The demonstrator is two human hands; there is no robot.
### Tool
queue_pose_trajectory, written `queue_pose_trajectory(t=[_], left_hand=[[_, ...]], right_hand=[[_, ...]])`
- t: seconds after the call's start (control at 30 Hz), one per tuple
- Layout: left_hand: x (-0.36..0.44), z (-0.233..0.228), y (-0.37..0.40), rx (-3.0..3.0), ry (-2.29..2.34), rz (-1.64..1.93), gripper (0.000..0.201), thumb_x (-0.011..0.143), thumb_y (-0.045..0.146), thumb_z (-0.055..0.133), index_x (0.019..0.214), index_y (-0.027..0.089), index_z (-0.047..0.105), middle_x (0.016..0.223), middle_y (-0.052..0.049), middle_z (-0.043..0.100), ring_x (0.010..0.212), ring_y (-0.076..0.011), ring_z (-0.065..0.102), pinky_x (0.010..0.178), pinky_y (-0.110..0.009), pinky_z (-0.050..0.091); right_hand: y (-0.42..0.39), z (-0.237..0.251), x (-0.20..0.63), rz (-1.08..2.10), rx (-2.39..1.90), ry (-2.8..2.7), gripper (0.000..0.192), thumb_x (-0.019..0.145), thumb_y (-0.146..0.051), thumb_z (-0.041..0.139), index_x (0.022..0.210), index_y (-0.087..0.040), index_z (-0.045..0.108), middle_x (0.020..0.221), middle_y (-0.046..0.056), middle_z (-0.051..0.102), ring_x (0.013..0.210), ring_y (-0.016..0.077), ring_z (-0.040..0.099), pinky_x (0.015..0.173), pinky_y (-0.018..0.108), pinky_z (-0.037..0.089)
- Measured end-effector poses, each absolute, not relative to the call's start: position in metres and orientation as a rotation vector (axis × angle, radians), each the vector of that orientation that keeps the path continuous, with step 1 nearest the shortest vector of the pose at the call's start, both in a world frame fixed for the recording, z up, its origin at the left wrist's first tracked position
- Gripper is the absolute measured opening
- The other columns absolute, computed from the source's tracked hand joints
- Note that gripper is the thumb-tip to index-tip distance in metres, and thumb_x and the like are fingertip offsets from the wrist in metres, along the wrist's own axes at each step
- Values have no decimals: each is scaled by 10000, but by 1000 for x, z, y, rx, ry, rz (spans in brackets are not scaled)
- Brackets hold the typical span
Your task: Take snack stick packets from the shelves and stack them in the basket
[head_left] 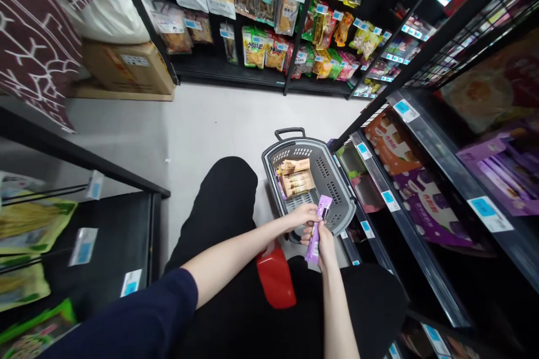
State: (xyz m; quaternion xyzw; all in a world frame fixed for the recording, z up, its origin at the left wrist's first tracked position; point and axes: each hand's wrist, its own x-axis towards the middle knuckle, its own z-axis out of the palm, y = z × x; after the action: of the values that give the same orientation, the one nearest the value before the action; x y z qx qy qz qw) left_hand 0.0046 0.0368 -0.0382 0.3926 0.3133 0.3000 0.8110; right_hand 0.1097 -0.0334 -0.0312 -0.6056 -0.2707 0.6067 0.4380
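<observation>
Above the near side of a grey plastic shopping basket (337, 171), both my hands are closed on a slim purple packet (324, 202). My left hand (304, 216) pinches it from the left, near its upper part. From the right, my right hand (325, 242) wraps round its middle, with the thumb lying along it. The fingers partly hide the packet, and I cannot tell whether it is one piece or several together. Inside the basket, toward the left, lies a beige box (298, 182) with packets in it.
A red stool (275, 279) shows between my legs. Shelves with purple boxes (433, 207) stand close on the right. Snack bags hang on the rack (236, 72) ahead. A cardboard box (126, 70) is at the far left, and a black shelf (122, 230) stands nearer on the left.
</observation>
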Motion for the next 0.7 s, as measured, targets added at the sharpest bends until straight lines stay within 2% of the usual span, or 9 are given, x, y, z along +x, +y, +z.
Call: queue_pose_trajectory(t=[0.17,0.27,0.4,0.5,0.7], left_hand=[[12,-52,36,839,712,690,149,600,219,671,701,141,594,550,-5,616,415,-82,459,417,-190,295],[11,-55,36,860,711,678,162,604,254,683,684,135,607,570,-17,630,404,-86,469,403,-193,303],[8,-53,39,863,775,742,188,594,288,703,604,139,590,548,-15,626,402,-101,503,389,-199,333],[6,-49,42,832,827,819,197,576,267,726,589,145,572,536,-3,619,462,-123,559,433,-207,395],[-4,-40,61,583,803,959,193,622,178,701,771,112,598,700,-72,675,617,-195,651,596,-331,520]], right_hand=[[-32,-44,115,1481,-1587,-815,586,670,-702,458,798,-139,560,515,24,608,401,162,566,391,265,451],[-34,-45,112,1445,-1609,-870,559,697,-689,426,789,-149,540,547,28,619,402,157,568,380,258,443],[-35,-42,103,1393,-1549,-877,443,681,-591,550,834,-180,487,622,-3,625,436,148,585,389,244,453],[-32,-41,102,1429,-1518,-864,465,634,-522,636,912,-178,493,659,-9,631,498,163,611,416,251,474],[-31,-41,110,1592,-1513,-844,460,549,-501,707,786,-145,537,563,0,616,543,204,628,461,285,493]])
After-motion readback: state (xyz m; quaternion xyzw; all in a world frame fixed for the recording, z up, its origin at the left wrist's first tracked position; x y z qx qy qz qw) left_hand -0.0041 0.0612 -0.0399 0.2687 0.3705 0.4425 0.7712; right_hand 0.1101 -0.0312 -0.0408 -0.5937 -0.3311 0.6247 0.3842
